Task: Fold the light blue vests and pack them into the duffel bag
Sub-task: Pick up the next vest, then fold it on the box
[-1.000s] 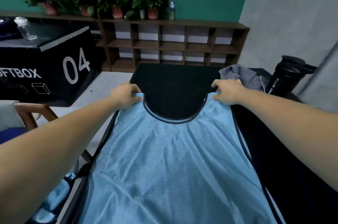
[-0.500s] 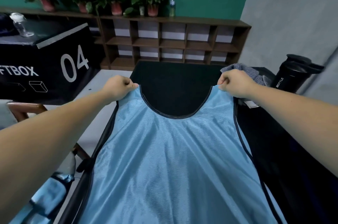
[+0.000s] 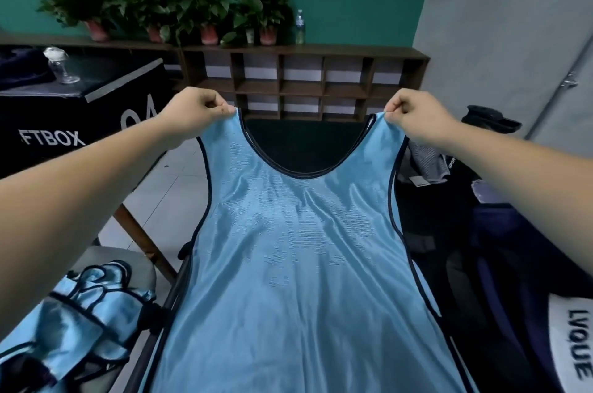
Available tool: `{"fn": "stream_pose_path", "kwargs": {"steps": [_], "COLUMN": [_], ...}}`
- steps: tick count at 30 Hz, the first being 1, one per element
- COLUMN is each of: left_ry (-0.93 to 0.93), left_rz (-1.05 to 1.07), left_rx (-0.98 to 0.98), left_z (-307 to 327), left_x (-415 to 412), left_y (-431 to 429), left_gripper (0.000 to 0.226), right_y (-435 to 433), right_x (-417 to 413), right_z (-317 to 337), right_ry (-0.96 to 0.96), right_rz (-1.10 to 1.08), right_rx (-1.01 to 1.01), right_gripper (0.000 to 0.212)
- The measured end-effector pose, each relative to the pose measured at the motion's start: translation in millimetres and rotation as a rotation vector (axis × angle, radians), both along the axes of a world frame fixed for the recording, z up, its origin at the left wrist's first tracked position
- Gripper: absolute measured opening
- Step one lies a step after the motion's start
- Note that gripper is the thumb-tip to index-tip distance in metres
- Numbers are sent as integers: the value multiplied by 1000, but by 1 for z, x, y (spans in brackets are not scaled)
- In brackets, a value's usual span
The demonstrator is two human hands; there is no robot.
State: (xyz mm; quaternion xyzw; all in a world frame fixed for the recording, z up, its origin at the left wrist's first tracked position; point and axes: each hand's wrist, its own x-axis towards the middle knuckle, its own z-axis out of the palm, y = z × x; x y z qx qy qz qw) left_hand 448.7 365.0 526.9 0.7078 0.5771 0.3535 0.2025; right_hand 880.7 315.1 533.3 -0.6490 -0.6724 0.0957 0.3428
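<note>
Pinching both shoulder straps, the person holds up the far end of a light blue vest [image 3: 298, 248] over the dark table top [image 3: 305, 142], neckline facing away. The rest of the vest runs down toward the near edge and the hem is out of frame

Left hand [image 3: 195, 110]: fingers curled, thumb and forefinger nipping the tip of the left strap. Right hand [image 3: 414, 118]: same curl, nipping the right strap tip. Neither holds anything else, and the fabric is pulled fairly taut between them

More light blue vests [image 3: 93, 312] sit in a crumpled heap on a grey chair seat [image 3: 106, 259], near left. The dark navy duffel bag [image 3: 500, 264] with its white LVQUE patch lies near right, just beside the vest; cannot tell if it is unzipped. A black sports bottle [image 3: 491, 123] and a grey striped cloth [image 3: 426, 164] are far right, with a wooden cubby shelf [image 3: 305, 78] behind

Handling, judged: thin shiny mesh, very light, limp with no stiffness, probably slick, so it will sag and may slide on itself when folded. The dark binding along the straps and armholes looks like the firmest place to grip. For a fold, keeping hold of the strap tips and carrying them toward the hem should work, then smoothing with flat palms so the layers don't slip
</note>
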Motion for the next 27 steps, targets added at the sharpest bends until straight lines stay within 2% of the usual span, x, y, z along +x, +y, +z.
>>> {"fn": "stream_pose_path", "kwargs": {"steps": [6,13,22,27], "left_ry": [102,188,312,376], "left_rz": [-107,-247,-364,-466], "left_rx": [-3,-42,-79,-94], "left_z": [26,21,-23,-63], "left_x": [-7,-19,-36,-47], "left_y": [-86,-200,-316,-354], "left_gripper": [31,31,20,17], "right_y": [-83,-184,-306,-362], "right_x": [-13,-29,-38,-39], "right_z": [13,5,-41,-69], "right_ry": [-79,-166,-166,-223], "right_rz": [128,248,348,431], "right_rx": [-46,-120,-226,-211], "right_gripper": [9,11,16,20]}}
